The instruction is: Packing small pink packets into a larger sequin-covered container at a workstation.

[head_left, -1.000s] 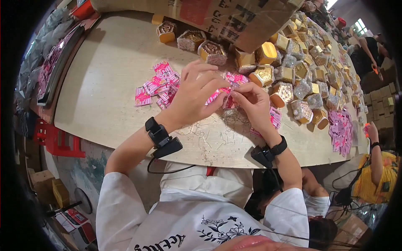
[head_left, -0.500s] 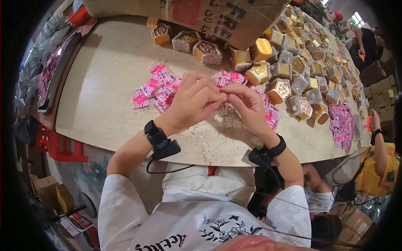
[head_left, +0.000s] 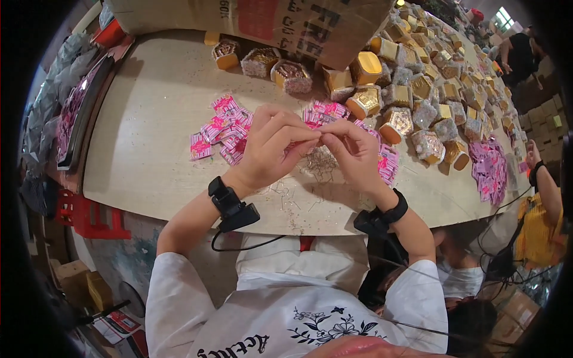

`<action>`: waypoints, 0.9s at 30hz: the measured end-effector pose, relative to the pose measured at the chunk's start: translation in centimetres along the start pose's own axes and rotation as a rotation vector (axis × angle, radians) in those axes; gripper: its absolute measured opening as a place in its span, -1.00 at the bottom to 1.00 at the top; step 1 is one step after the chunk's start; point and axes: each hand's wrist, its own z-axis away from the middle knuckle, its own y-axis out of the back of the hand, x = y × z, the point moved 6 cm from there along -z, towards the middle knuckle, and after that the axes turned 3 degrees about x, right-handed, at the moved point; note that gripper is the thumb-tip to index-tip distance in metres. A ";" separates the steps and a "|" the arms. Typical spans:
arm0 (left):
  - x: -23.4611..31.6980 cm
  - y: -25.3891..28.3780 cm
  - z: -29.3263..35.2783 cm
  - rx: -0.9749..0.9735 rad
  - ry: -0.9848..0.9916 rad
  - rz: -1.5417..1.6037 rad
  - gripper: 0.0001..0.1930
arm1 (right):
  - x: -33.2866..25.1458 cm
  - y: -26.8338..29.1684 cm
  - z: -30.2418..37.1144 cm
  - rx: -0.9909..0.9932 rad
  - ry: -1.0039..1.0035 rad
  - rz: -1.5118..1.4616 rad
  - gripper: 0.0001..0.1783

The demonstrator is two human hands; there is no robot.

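Observation:
My left hand (head_left: 276,142) and my right hand (head_left: 354,156) meet above the table (head_left: 143,137), fingertips pinched together. Whatever they hold is too small and too covered by the fingers to name. Left of my left hand lies a loose pile of small pink-and-white printed tags (head_left: 222,130). More pink tags (head_left: 327,111) spread behind my fingers and along the right side of my right hand. Beneath the fingertips is a tangle of thin metal wire pieces (head_left: 320,166), with several scattered closer to the table's front edge.
A cardboard box (head_left: 203,17) stands at the back. Many gold, glitter-covered containers (head_left: 427,89) crowd the right side, with a few (head_left: 291,76) before the box. Another pink tag pile (head_left: 489,172) lies far right, near another person's arm (head_left: 546,185). A red stool (head_left: 95,219) stands lower left.
Both hands stay pinched together in nearly the same place. The bit of pink that showed between the fingertips is now hidden. The view has shifted slightly.

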 end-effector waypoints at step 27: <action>-0.7 -0.8 0.0 -0.132 0.127 0.048 -0.78 | 0.8 0.4 0.7 0.233 -0.274 -0.230 -0.86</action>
